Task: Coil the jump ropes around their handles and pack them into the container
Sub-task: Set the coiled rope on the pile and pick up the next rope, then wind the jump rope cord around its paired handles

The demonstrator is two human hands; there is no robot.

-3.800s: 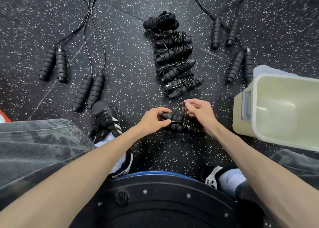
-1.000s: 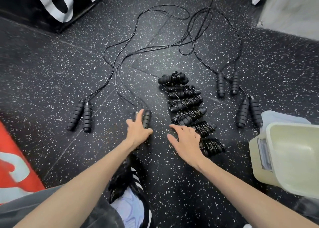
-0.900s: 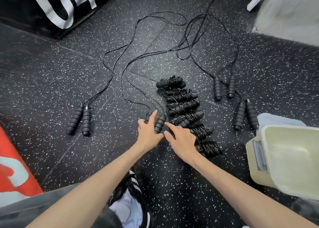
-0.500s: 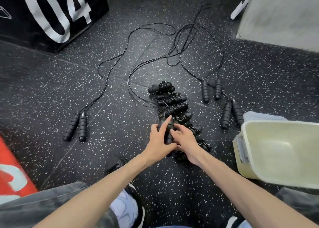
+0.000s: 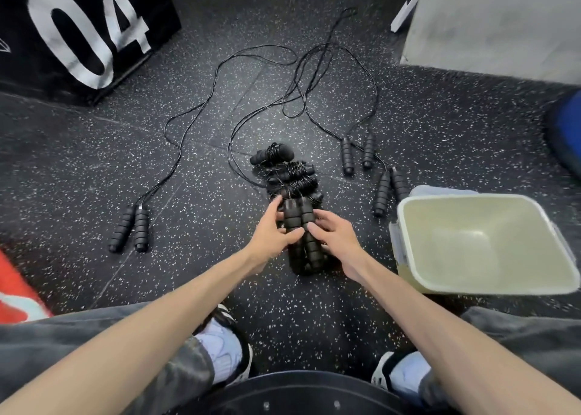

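Here, both hands hold one pair of handles (image 5: pixel 298 223) side by side, just above the near end of the row of coiled ropes (image 5: pixel 284 169). Left hand (image 5: pixel 273 230): thumb laid across the front of the pair, fingers curled behind. Right hand (image 5: pixel 334 236): thumb pressing the right handle, fingers loosely bent alongside. Their cord (image 5: pixel 232 141) trails away in a long loop over the floor (image 5: pixel 188 169), not yet wound.

Step in hand, by my reading: handles squared up, winding about to start. Next move calls for one hand to clamp the pair while the other draws in the slack and wraps it tight, without snagging the neighbouring ropes.

Unwound still: one pair at left (image 5: pixel 129 228), two pairs at right (image 5: pixel 356 154) (image 5: pixel 390 191). Container (image 5: pixel 405 223) sits at right on the floor, nothing in it.
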